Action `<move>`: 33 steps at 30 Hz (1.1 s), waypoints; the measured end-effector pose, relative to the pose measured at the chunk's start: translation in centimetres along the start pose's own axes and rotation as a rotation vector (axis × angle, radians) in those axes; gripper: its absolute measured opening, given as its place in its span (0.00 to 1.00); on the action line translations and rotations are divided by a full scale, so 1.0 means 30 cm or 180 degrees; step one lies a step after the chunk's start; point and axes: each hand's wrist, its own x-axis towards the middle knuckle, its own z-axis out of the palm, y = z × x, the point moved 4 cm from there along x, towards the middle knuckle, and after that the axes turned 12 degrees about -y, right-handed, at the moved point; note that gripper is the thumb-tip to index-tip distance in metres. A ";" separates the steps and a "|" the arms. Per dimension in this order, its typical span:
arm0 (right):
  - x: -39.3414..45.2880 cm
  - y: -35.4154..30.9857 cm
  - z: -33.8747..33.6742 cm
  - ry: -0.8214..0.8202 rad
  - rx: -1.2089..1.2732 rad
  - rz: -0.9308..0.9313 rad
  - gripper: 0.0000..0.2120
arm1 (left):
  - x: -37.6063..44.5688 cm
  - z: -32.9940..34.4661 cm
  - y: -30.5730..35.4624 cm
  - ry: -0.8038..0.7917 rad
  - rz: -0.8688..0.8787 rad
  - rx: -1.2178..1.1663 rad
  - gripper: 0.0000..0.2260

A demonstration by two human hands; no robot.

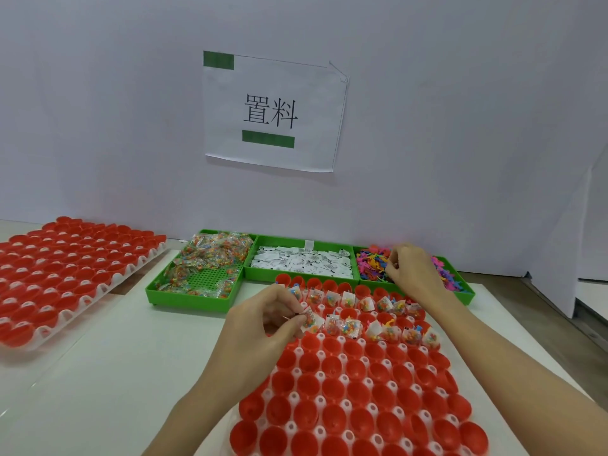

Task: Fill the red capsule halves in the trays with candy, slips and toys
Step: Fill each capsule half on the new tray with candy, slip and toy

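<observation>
Over the near tray (332,419) of red halves (358,383), the left hand (263,327) pinches a candy packet (309,319). Beyond it, the right hand (413,268) reaches curled into the toy bin (464,292), grip unclear.

Red capsule halves (360,419) sit in a white tray (342,378). Three green bins (194,299) hold multicoloured candy packets (214,250), white slips (302,261) with black print, and pink, blue, orange toys (373,263).
</observation>
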 end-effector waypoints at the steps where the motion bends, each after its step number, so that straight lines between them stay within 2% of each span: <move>1: -0.008 0.000 -0.010 0.0075 0.0302 0.0048 0.06 | 0.002 -0.002 -0.003 0.0013 -0.0024 -0.0035 0.06; 5: -0.092 -0.032 -0.068 0.0044 0.2244 0.0143 0.04 | -0.001 -0.007 -0.005 0.0122 -0.0133 -0.0193 0.06; 8: -0.230 -0.119 -0.118 -0.0382 0.2968 -0.0202 0.03 | -0.003 -0.001 0.006 -0.0001 -0.0126 -0.0512 0.05; 12: -0.451 -0.246 -0.165 -0.0573 0.3173 -0.0691 0.04 | -0.011 0.028 0.028 -0.0265 -0.0061 -0.0980 0.04; 15: -0.581 -0.324 -0.164 -0.0499 0.3026 -0.0899 0.03 | -0.019 0.059 0.053 -0.0465 -0.0046 -0.0966 0.04; 21: -0.625 -0.356 -0.160 -0.0447 0.2902 -0.0990 0.07 | -0.023 0.067 0.073 -0.0436 -0.0007 -0.1079 0.04; 24: -0.613 -0.337 -0.168 -0.0495 0.2777 -0.1022 0.09 | -0.021 0.055 0.074 -0.0312 0.0114 -0.0688 0.04; 28: -0.597 -0.328 -0.178 -0.0650 0.3292 -0.1085 0.10 | -0.020 0.040 0.085 -0.0288 0.0481 0.0072 0.06; 33: -0.555 -0.383 -0.170 -0.0782 0.3016 -0.1256 0.08 | -0.018 0.027 0.085 -0.0133 0.0628 0.0252 0.09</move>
